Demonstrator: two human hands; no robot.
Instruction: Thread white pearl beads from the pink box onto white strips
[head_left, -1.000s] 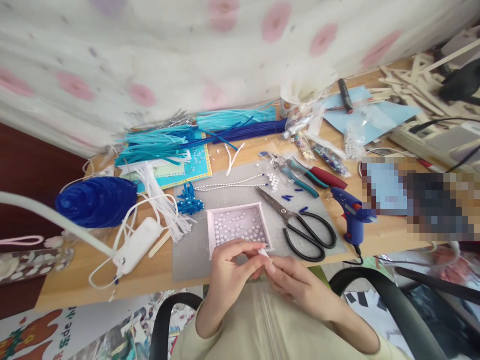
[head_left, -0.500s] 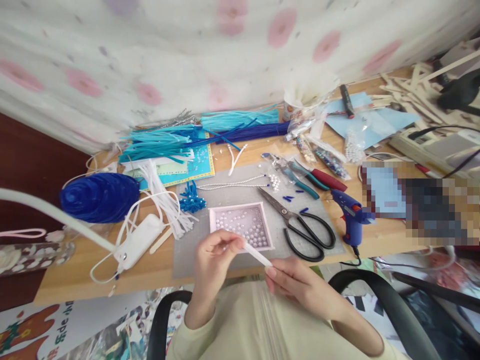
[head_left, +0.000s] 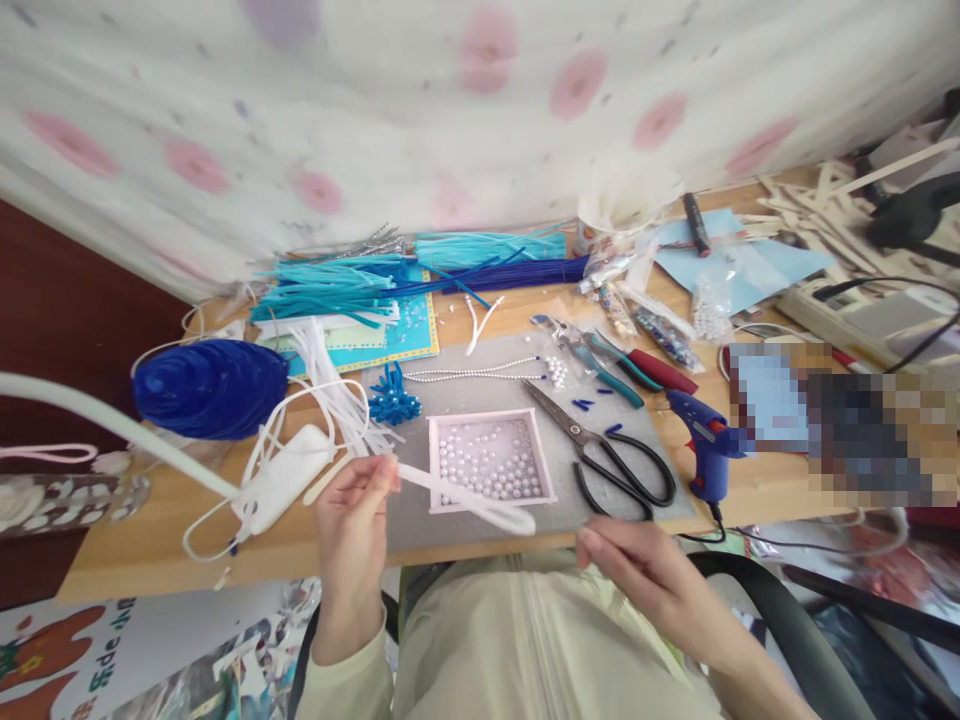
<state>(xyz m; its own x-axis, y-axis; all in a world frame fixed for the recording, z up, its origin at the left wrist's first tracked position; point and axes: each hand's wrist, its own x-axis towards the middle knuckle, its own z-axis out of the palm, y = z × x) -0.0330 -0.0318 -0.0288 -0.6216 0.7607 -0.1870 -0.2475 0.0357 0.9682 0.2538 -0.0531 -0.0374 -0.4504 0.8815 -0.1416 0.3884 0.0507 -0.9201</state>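
Note:
My left hand [head_left: 356, 510] is closed in a pinch on one end of a long white folded strip [head_left: 469, 497]. The strip runs to the right across the front edge of a pink tray [head_left: 433, 465] filled with several white pearl beads. Its looped far end hangs free over the grey mat [head_left: 420, 528]. My right hand [head_left: 637, 575] is low at the table's front edge, a little right of the strip's end. It touches nothing, and its fingers are loosely stretched out.
Black scissors [head_left: 615, 460], a blue glue gun [head_left: 705, 440] and pliers [head_left: 615, 362] lie right of the tray. A small blue bead flower [head_left: 394, 400], a pearl string [head_left: 472, 375], a white device with cord [head_left: 285, 475], a dark blue ruffled piece [head_left: 210, 385] and blue strips [head_left: 352, 285] lie left and behind.
My hands have drawn apart. The left hand pulled the white strip out to the left, and the right hand let go of it and moved right.

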